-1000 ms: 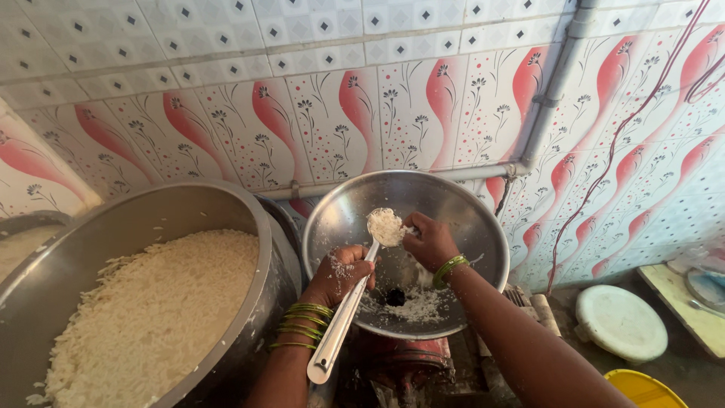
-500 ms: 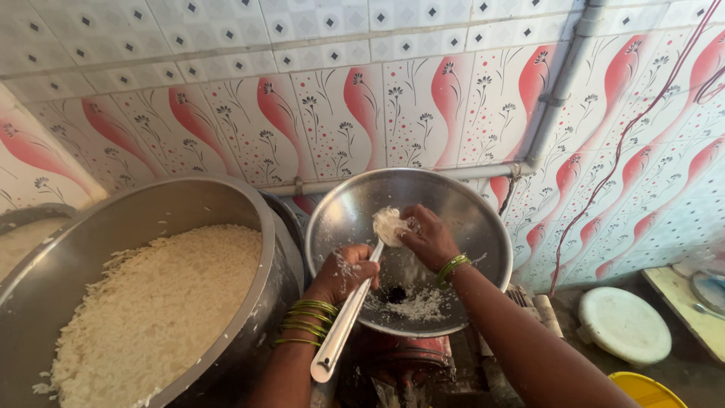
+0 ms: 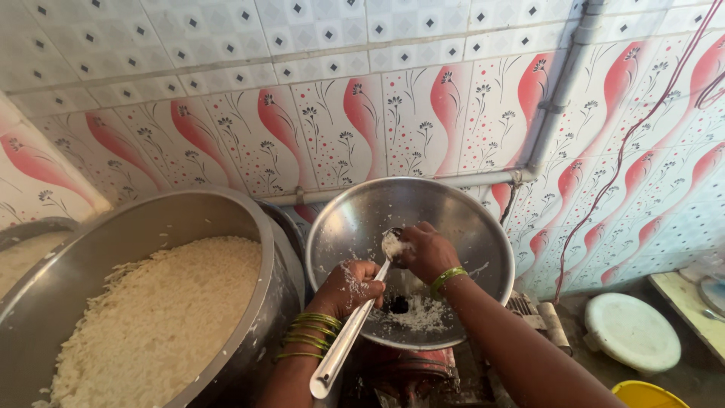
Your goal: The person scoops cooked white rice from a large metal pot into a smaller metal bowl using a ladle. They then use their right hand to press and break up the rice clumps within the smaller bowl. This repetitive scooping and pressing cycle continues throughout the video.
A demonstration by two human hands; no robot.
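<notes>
My left hand [image 3: 349,288] is closed in a fist around the handle of a long metal spoon [image 3: 352,329], green bangles stacked on that wrist, and grains of rice stick to my knuckles. My right hand [image 3: 425,251] is curled over the spoon's bowl end, fingers bent and pressing on the lump of white rice [image 3: 393,245] that sits there, so it grips nothing but the rice itself; one green bangle rings that wrist. Both hands work inside the steel basin. Biggest of all is the large metal pot [image 3: 266,249] at the left, filled with cooked white rice [image 3: 158,317] heaped toward its near side, its right wall just beside the basin. Next in size is the round steel basin [image 3: 355,219], tilted toward me, with a scatter of rice and a dark hole at its bottom, resting on a reddish machine body [image 3: 411,374]. To the right, low down and well apart from the basin, lies a white round lid [image 3: 633,332], and below it the rim of a yellow tub [image 3: 649,394] shows at the bottom edge. The spoon handle slants from the basin's middle down toward the bottom edge.
</notes>
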